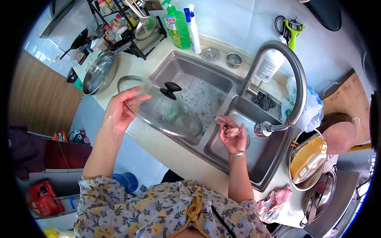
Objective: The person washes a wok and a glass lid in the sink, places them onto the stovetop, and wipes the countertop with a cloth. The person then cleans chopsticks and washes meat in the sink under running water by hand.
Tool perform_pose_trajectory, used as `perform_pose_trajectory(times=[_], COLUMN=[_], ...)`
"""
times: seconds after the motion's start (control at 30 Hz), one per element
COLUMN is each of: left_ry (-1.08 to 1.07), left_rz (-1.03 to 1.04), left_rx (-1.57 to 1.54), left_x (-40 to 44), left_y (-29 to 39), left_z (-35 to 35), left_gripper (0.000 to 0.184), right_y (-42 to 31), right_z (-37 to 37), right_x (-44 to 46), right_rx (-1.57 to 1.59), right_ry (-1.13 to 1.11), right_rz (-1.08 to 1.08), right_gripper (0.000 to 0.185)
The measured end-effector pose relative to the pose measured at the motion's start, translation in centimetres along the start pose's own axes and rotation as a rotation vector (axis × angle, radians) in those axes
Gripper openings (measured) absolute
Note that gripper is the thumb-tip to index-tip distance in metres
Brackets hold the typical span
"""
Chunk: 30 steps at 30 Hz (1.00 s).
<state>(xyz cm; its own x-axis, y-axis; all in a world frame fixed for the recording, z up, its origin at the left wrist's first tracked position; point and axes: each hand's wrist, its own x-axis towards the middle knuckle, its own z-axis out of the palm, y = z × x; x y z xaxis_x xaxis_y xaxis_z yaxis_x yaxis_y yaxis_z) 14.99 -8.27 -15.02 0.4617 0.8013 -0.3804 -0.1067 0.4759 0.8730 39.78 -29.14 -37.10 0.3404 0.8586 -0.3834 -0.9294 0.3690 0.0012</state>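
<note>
My left hand (124,109) grips the rim of a glass pot lid (174,115), which is tilted over the larger sink basin (166,63). A black knob (170,90) sits at the lid's middle. Soapy, foamy water (206,93) fills that basin, and something greenish shows blurred through the glass. In my right hand (234,139) is a crumpled pinkish cloth (227,125), its fingers closed around it above the smaller basin (254,166). Right beside the cloth is the sprayer head of the curved faucet (262,129).
Green soap bottle (176,25) and white spray bottle (192,33) stand behind the sink. A steel pan (101,73) rests on the left counter. On the right are a steel basin holding yellow and clear containers (307,160), a plastic bag (303,105) and a pink-white cloth (276,202).
</note>
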Motion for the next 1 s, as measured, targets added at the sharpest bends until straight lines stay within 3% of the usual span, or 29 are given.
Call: perform_pose_trajectory(times=[0.07,0.17,0.2,0.3,0.37,0.43,0.47,0.53,0.6,0.67,0.73,0.83,0.9,0.93,1.0], left_ry=[0.053,0.132,0.155,0.177,0.243,0.241,0.198,0.2,0.091,0.216,0.251,0.252,0.228,0.158,0.07], left_rz=[0.007,0.037,0.057,0.105,0.118,0.113,0.127,0.095,0.034,0.038,0.059,0.035,0.021,0.003,-0.028], left_rx=[-0.075,-0.215,-0.284,-0.342,-0.381,-0.417,-0.415,-0.42,-0.404,-0.397,-0.368,-0.348,-0.374,-0.392,-0.488], left_x=[0.8,1.1,1.1,0.1,-0.6,-0.8,-0.9,-1.5,-0.9,-2.0,-2.4,-3.2,-3.6,-4.0,-4.9], left_y=[-0.7,-1.3,-1.4,-1.5,-1.3,-1.4,-1.4,-1.3,-1.3,-0.4,-0.3,-0.1,0.3,0.7,2.6], left_z=[-0.4,-0.5,-0.3,0.1,0.7,0.1,-1.0,-1.5,-2.9,-0.8,-0.8,-2.8,-5.0,-6.6,-9.8], left_gripper=[0.033,0.023,0.016,0.013,0.011,0.008,0.007,0.014,0.02,0.021,0.024,0.032,0.035,0.037,0.039], right_y=[0.4,-1.8,-2.0,-2.3,-2.6,-1.6,-1.3,-1.6,-1.3,-2.5,-1.1,-3.5,-3.6,-3.5,-5.3], right_z=[-2.3,-6.4,-5.9,-6.9,-7.5,-5.6,-5.6,-6.9,-6.2,-7.7,-6.1,-12.1,-12.3,-12.7,-14.3], right_x=[0.2,2.1,2.0,2.7,3.1,2.7,3.0,3.3,3.3,3.5,3.1,5.0,4.7,5.1,7.2], right_rx=[-0.135,-0.048,-0.082,-0.255,-0.191,-0.363,-0.393,-0.565,-0.633,-0.624,-0.612,-0.591,-2.356,-3.216,-3.383], right_ry=[0.114,0.051,0.107,0.175,0.061,0.221,0.248,0.276,0.477,0.503,0.657,0.617,0.325,0.032,-0.291], right_rz=[-0.039,0.08,0.012,-0.146,-0.062,-0.205,-0.149,-0.033,-0.052,-0.026,-0.151,-0.2,-0.111,-0.031,0.282], right_gripper=[0.044,0.045,0.034,0.026,0.025,0.017,0.019,0.041,0.042,0.035,0.029,0.026,0.03,0.033,0.033])
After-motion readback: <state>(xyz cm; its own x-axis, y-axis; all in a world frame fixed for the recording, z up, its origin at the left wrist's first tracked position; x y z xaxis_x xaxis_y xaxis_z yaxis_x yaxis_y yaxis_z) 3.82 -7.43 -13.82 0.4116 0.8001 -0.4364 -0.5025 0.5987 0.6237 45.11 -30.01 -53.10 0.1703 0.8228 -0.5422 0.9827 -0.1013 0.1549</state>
